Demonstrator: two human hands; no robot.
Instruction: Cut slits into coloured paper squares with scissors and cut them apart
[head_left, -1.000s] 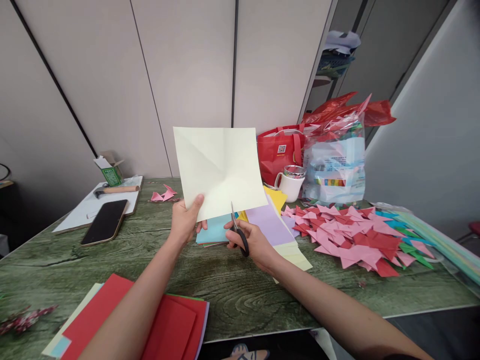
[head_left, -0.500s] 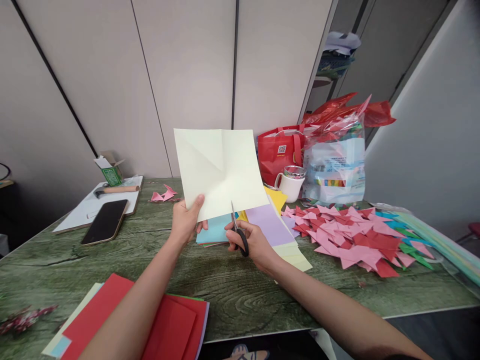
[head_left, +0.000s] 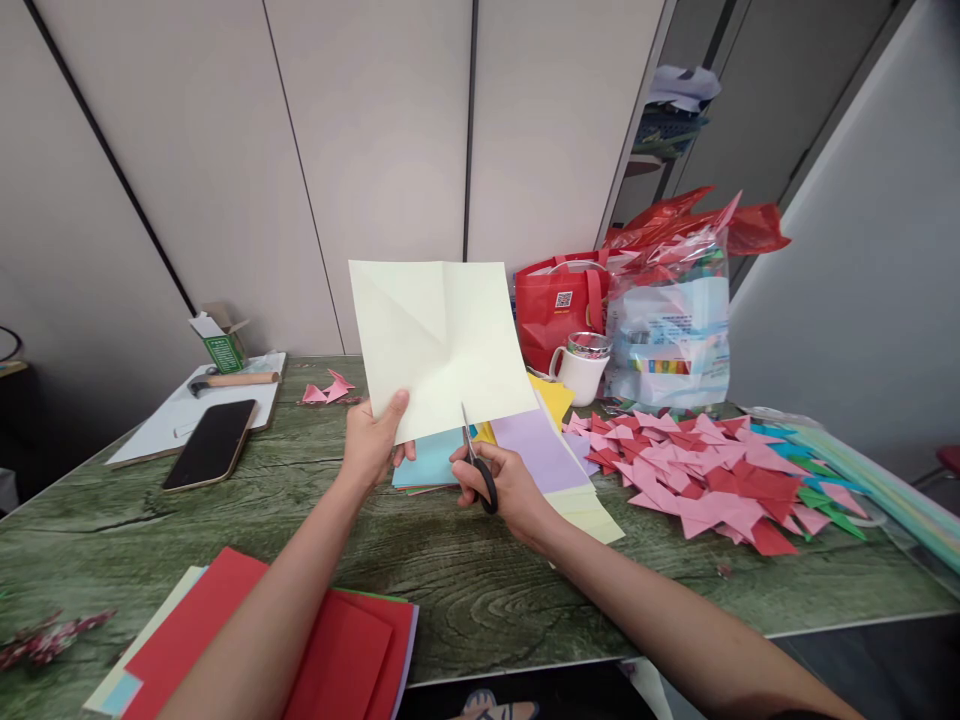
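Now left hand [head_left: 373,437] in a pinch on pale paper [head_left: 431,345], right hand [head_left: 516,487] curled around scissors [head_left: 488,479]

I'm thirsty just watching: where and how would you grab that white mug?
Probably by the handle of the white mug, from the left: it sticks out there, while the red bag stands behind and the plastic bag is close on the right.

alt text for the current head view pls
The left hand holds up a creased pale sheet while the right hand holds black-handled scissors at its lower edge. Folded pink and red papers and a white mug sit on a green table.
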